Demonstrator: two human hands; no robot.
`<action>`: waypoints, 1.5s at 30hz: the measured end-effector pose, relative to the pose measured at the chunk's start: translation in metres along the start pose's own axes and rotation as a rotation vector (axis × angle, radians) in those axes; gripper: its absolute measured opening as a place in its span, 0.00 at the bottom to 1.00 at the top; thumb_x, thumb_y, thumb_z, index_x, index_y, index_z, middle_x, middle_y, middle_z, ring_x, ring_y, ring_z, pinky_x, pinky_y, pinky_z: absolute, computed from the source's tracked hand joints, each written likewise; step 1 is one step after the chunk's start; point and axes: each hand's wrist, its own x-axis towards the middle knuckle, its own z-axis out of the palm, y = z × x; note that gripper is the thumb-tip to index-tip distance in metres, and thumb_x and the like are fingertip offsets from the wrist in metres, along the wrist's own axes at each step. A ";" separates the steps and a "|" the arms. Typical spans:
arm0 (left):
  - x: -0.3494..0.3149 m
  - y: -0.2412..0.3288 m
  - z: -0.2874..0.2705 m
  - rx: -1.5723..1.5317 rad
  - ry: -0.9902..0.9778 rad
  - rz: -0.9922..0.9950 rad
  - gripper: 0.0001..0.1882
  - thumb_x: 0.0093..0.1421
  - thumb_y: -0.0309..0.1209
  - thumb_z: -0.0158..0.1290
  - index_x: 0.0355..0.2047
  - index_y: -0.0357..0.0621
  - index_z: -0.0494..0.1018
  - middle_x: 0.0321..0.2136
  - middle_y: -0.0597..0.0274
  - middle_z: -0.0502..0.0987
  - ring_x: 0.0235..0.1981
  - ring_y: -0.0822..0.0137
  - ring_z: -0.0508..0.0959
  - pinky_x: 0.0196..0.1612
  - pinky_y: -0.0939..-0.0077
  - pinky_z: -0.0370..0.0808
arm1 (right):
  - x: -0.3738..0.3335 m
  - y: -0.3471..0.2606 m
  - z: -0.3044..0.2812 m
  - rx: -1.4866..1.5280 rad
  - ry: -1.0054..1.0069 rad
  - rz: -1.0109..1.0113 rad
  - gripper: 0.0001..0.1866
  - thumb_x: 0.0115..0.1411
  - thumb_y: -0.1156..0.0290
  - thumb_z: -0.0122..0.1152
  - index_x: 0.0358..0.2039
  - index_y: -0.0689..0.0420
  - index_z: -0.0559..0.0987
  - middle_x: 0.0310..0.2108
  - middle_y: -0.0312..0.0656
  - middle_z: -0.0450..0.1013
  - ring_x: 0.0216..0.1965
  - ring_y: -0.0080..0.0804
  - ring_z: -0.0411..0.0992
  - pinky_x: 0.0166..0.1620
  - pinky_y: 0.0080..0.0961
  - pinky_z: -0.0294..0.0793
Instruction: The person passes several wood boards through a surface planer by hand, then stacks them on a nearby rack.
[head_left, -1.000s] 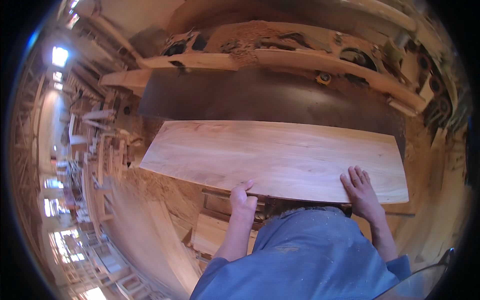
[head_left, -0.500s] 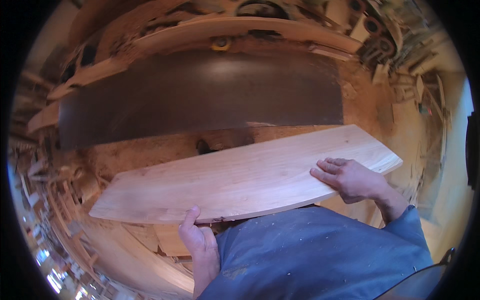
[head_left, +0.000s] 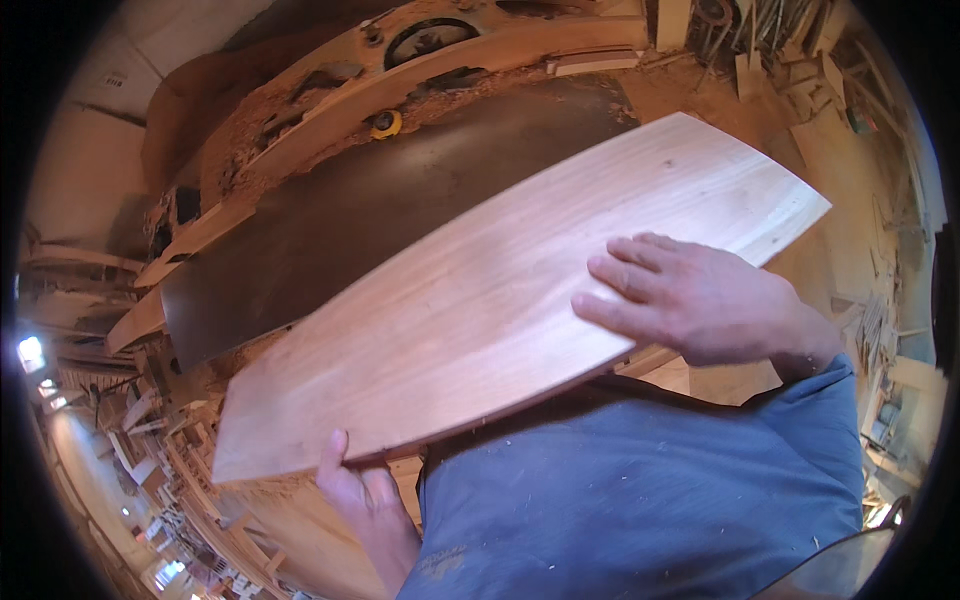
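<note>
A long pale wooden board (head_left: 450,310) slants across the front of me, its right end farther away than its left. My left hand (head_left: 360,495) grips the near edge toward the left end. The thumb lies over the top face and the other fingers go underneath, mostly hidden. On the upper face, right of the middle, rests my right hand (head_left: 690,300), flat with its fingers stretched out and a little apart. The board overlaps the dark flat machine table (head_left: 320,230) in view, and its near edge is close to my blue shirt.
A yellow and black tape measure (head_left: 385,124) sits at the far side of the dark table. Behind it runs a long wooden rail (head_left: 480,68) amid sawdust. Short wood strips (head_left: 595,62) lie at the far right. Scrap wood (head_left: 790,70) leans beyond, and more is piled at left.
The board's right end has swung up and away, so it lies more steeply slanted and looks larger. My right hand has risen with it. The whole view has also turned.
</note>
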 end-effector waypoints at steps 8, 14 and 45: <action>0.106 -0.068 0.022 -0.012 -0.089 -0.016 0.22 0.58 0.17 0.56 0.54 0.30 0.69 0.46 0.51 0.77 0.47 0.54 0.79 0.54 0.56 0.79 | 0.012 0.044 0.105 -0.026 0.042 0.131 0.38 0.49 0.82 0.60 0.64 0.58 0.69 0.58 0.56 0.70 0.55 0.55 0.71 0.58 0.41 0.73; 0.006 -0.071 -0.015 0.163 0.061 -0.008 0.22 0.55 0.17 0.57 0.51 0.28 0.73 0.46 0.52 0.77 0.46 0.57 0.79 0.53 0.58 0.79 | -0.069 -0.027 0.093 0.312 -0.138 0.232 0.39 0.47 0.81 0.61 0.64 0.55 0.70 0.57 0.54 0.71 0.59 0.53 0.71 0.55 0.39 0.77; 0.213 -0.105 -0.065 0.077 0.313 -0.110 0.59 0.57 0.30 0.65 0.75 0.41 0.32 0.67 0.38 0.60 0.62 0.48 0.69 0.64 0.45 0.65 | -0.056 0.076 0.309 0.072 0.360 0.801 0.49 0.50 0.66 0.69 0.71 0.64 0.58 0.75 0.59 0.48 0.76 0.58 0.42 0.76 0.51 0.38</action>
